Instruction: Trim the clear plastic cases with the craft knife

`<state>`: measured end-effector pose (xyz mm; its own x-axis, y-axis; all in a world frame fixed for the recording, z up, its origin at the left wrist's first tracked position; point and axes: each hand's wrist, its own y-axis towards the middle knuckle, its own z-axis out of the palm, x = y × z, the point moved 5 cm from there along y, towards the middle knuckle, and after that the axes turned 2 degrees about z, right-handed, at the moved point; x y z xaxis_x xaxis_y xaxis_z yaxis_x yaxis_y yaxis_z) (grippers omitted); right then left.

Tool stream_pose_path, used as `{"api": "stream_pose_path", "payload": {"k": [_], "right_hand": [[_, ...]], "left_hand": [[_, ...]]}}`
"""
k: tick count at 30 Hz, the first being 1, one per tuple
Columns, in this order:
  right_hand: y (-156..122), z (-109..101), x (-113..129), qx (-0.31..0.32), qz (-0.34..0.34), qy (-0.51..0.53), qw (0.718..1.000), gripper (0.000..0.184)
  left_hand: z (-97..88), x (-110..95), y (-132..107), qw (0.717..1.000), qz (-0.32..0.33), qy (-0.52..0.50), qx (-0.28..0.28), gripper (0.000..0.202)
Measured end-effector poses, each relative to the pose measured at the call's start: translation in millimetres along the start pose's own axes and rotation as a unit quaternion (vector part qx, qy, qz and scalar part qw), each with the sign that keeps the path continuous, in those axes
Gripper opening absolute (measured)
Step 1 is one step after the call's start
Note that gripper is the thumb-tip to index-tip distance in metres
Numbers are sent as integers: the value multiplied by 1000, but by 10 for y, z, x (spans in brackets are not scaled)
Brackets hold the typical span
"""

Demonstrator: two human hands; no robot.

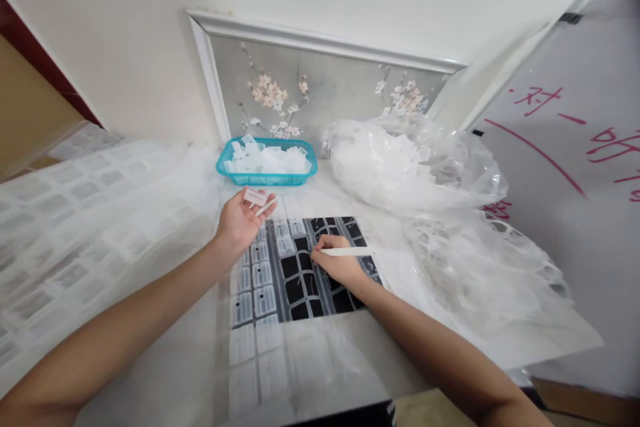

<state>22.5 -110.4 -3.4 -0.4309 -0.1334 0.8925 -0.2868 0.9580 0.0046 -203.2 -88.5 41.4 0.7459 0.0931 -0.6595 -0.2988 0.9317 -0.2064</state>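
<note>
My forearms were cut off by the lower edge of the frame, and the near end of the black grid tray [299, 275] at centre blurred into pale, hard-to-read rows. My right hand [337, 264] rested on the tray just right of centre, its fingers clenched around a thin white stick [349, 251]; its left tip was hidden under my fingers. The stick lay almost level, its long axis running left to right, the free end pointing right. My left hand [240, 221], palm up left of centre, grasped a small white piece [255, 197] at the fingertips, its shape too small to tell. Above it sat a blue basket [267, 178].
</note>
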Motion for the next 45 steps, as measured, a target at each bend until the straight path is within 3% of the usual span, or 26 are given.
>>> {"api": "stream_pose_path", "payload": {"k": [3,5,6,7,8,10,11,13,16,19,26,28,29,30,31,33,34,35,37,39,42,45], "right_hand": [[9,25,112,12,-13,97,995,12],[19,99,137,45,0,147,988,12],[24,143,128,60,8,161,985,12],[28,184,106,70,17,169,983,12],[32,219,72,73,25,176,981,12],[39,266,-10,68,38,190,979,12],[40,281,-49,64,42,197,977,12],[40,297,-101,63,48,209,975,11],[39,305,-119,72,57,209,974,9],[43,307,-98,81,65,200,974,7],[51,311,-75,86,86,174,977,6],[54,311,-70,89,90,163,979,6],[55,313,-66,90,88,155,980,7],[57,314,-62,91,83,146,982,7],[58,317,-61,90,78,136,984,7],[57,327,-76,85,75,119,986,6],[53,333,-88,81,75,115,987,6],[47,341,-100,80,77,112,987,6],[33,353,-102,86,79,116,986,7],[30,310,-31,76,62,131,987,9],[70,73,265,-3,7,161,987,15],[130,-241,811,-59,-118,109,985,37]], "left_hand": [[39,48,-118,995,-69,58,46,11],[49,116,-159,978,-74,173,94,19],[65,144,-170,955,-57,258,137,21],[91,168,-181,915,-26,354,190,23],[119,194,-200,858,13,450,248,22],[145,257,-263,709,87,608,348,21],[139,283,-298,638,120,660,379,22],[109,315,-363,530,174,722,410,27],[62,364,-437,429,219,761,435,27],[37,415,-464,387,238,762,462,25],[-2,437,-426,434,258,712,489,22],[-14,448,-423,473,240,691,492,19],[-14,452,-415,510,222,672,488,16],[-13,448,-391,566,195,647,472,11],[-18,423,-335,647,162,612,424,5],[-84,327,-182,816,98,513,247,16],[-132,270,-121,872,78,460,148,25],[-163,205,-80,903,72,418,65,33],[-144,45,-40,936,95,337,-25,38],[-64,-115,-44,969,106,216,-50,28],[141,-275,-149,996,59,48,-37,10],[452,-318,-352,999,-1,25,20,10]]}}
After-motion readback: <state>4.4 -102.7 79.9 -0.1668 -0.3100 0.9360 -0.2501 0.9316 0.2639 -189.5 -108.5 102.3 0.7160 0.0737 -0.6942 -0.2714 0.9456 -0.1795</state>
